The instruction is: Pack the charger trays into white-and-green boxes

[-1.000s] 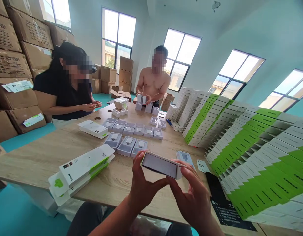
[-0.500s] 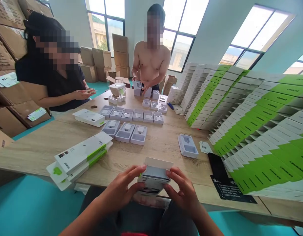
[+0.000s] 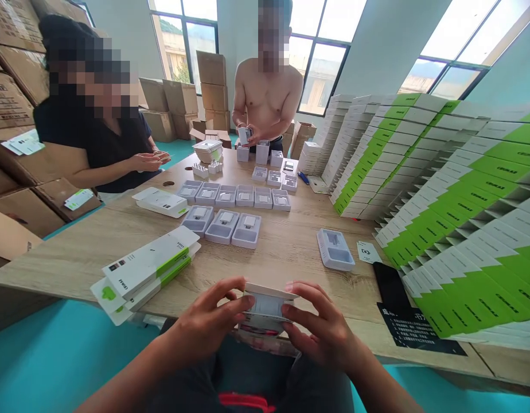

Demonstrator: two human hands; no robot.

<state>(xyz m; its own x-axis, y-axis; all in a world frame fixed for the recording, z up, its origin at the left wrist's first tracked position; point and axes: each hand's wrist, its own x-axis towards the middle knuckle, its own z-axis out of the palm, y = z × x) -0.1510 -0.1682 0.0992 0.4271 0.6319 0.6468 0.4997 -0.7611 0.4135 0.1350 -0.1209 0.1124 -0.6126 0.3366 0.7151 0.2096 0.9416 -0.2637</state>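
Right now, the left hand (image 3: 207, 315) and right hand (image 3: 323, 324) grip a white retail box (image 3: 265, 305) just over the surface (image 3: 286, 281) edge.
Rows of white plastic trays (image 3: 230, 196) lie unpacked; stacks of green-and-white boxes (image 3: 463, 195) look finished alongside.

A wooden table (image 3: 273, 269) holds white plastic trays (image 3: 246, 232).

Light: bright daylight from windows (image 3: 184, 43) | glare: panes blown out | shadows: soft | edges: wide-angle bowing
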